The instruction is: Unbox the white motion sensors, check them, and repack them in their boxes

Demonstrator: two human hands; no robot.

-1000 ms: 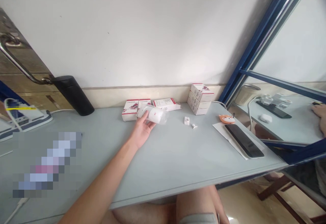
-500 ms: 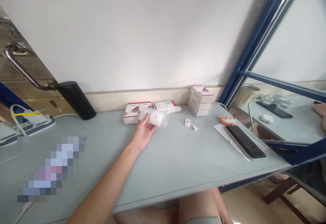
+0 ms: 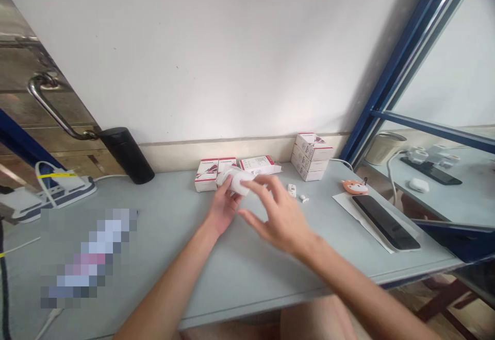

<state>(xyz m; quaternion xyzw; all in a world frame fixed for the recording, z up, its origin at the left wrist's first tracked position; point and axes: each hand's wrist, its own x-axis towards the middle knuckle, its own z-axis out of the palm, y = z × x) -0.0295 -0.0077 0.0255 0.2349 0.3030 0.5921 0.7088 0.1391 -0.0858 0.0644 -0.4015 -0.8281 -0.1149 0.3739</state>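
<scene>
Through the head camera I locate the white packet [image 3: 236, 183]: it is in the left hand [image 3: 223, 207], above the table [image 3: 247, 268] and in front of the pair of boxes [image 3: 207, 174]. The left thumb lies over the packet and the fingers curl beneath, pinching it. The right hand [image 3: 284, 214] is at the packet's right end, its thumb well apart from its fingers; I see no pinch. I cannot tell whether the right fingertips touch the packet.

Caution: the left grip is the only hold that I can confirm. If the right hand pulls or pushes hard on that end, the smooth packet may twist or slide out of the left hand. A drop, or a wide sweep of the right hand, could knock the small white block [image 3: 291, 190] and the white knob [image 3: 303, 198], which lie just beyond the right hand.

Difference from the frame half a second ago: there, the left hand holds the packet alone and the right hand is out of view. Now the right hand is in. The packet remains in the left hand; the block and knob remain on the table.
</scene>
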